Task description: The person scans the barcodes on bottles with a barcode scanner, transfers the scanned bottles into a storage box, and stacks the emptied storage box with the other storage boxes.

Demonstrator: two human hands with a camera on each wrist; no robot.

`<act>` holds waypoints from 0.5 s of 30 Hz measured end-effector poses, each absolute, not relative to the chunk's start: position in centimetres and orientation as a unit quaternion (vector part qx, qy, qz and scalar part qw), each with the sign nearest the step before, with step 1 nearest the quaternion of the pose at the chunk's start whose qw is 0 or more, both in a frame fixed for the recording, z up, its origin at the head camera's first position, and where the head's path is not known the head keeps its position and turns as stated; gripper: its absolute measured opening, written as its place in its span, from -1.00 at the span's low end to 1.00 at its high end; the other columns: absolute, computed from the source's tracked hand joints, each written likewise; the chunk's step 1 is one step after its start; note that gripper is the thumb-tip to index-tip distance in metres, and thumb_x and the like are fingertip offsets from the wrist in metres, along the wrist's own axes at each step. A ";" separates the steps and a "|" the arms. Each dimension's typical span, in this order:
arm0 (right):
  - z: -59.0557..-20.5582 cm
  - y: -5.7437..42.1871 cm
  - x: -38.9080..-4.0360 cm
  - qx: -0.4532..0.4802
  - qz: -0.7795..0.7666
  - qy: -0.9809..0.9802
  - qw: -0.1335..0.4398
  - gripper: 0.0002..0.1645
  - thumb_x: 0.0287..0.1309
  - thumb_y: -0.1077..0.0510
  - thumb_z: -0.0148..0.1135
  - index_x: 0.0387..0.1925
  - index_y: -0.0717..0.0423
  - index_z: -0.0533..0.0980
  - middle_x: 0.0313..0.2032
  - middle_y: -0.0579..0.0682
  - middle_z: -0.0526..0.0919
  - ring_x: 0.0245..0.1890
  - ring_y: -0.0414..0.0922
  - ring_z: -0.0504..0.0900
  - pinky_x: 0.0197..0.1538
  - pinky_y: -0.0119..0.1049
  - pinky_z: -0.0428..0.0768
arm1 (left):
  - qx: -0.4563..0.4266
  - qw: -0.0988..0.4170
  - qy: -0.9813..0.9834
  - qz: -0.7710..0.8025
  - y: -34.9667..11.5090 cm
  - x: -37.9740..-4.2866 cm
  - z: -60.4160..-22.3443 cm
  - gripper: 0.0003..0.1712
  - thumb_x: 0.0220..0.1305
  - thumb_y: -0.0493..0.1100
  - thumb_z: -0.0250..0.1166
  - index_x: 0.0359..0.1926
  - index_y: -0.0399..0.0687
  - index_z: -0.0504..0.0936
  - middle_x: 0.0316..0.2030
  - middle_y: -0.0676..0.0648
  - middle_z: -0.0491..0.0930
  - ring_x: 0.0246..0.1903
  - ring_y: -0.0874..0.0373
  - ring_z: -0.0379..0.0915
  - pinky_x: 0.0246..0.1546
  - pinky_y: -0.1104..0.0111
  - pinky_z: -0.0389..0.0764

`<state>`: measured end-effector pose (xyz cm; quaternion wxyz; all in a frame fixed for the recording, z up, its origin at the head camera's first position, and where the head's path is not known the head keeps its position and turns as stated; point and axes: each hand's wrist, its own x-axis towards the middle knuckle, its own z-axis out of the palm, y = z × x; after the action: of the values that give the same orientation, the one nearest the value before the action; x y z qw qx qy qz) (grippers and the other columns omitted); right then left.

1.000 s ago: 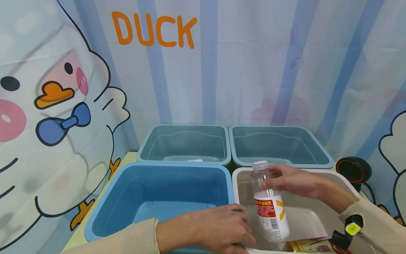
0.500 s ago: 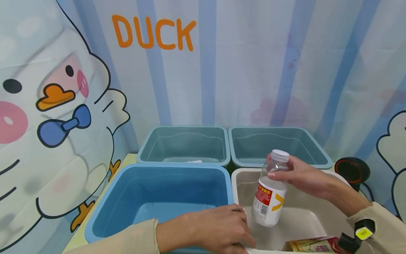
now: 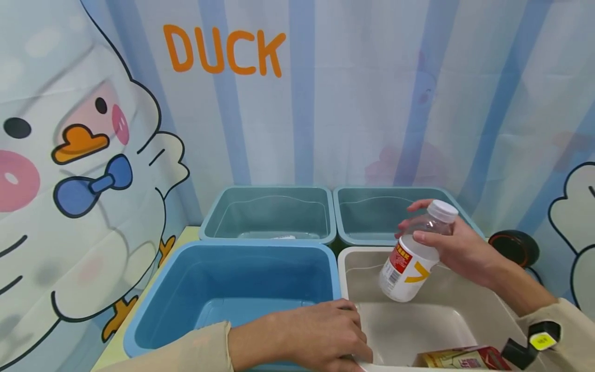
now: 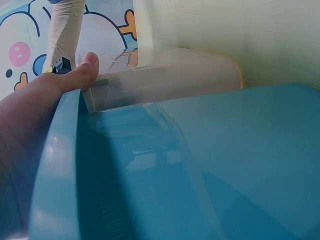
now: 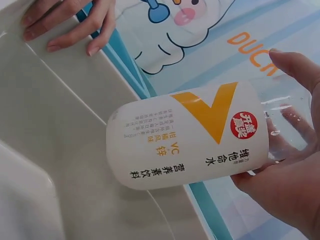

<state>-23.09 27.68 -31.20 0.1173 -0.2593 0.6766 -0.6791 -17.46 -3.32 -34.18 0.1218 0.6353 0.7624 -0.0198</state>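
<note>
A clear plastic bottle (image 3: 409,263) with a white cap and a white, red and yellow label is held by my right hand (image 3: 469,253), thumb and fingers around its upper part. It tilts over the beige bin (image 3: 418,323), base toward the lower left in the head view. In the right wrist view, the label of the bottle (image 5: 190,140) with its yellow V faces the camera. My left hand (image 3: 311,330) rests on the adjoining rims of the blue bin (image 3: 260,268) and the beige bin, its loose fingers (image 5: 75,37) draped over the beige wall.
A red and yellow carton (image 3: 465,357) lies at the near end of the beige bin. Behind stand two teal bins, left (image 3: 274,212) and right (image 3: 367,212); the left one has a small white item (image 3: 284,237) in it. A round black device (image 3: 513,248) stands at right.
My right hand has raised the bottle and moved it to the right and away from me, tilting it so the cap leans right. The left hand stays on the rims.
</note>
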 end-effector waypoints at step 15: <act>-30.8 30.1 -23.2 -0.251 -0.672 0.691 0.087 -0.65 0.48 0.39 0.06 0.16 0.02 0.44 0.09 0.05 0.64 0.15 0.03 0.63 0.10 -0.04 0.64 | 0.644 0.119 0.755 0.003 -3.5 -17.5 -34.2 -0.60 0.57 0.16 0.14 0.25 0.24 0.68 0.00 0.34 0.67 0.02 0.49 0.43 0.43 0.42 0.13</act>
<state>-23.18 30.08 -30.82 0.0874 -0.2515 0.6909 -0.6722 -17.48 -3.46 -34.21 0.1187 0.6444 0.7554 0.0033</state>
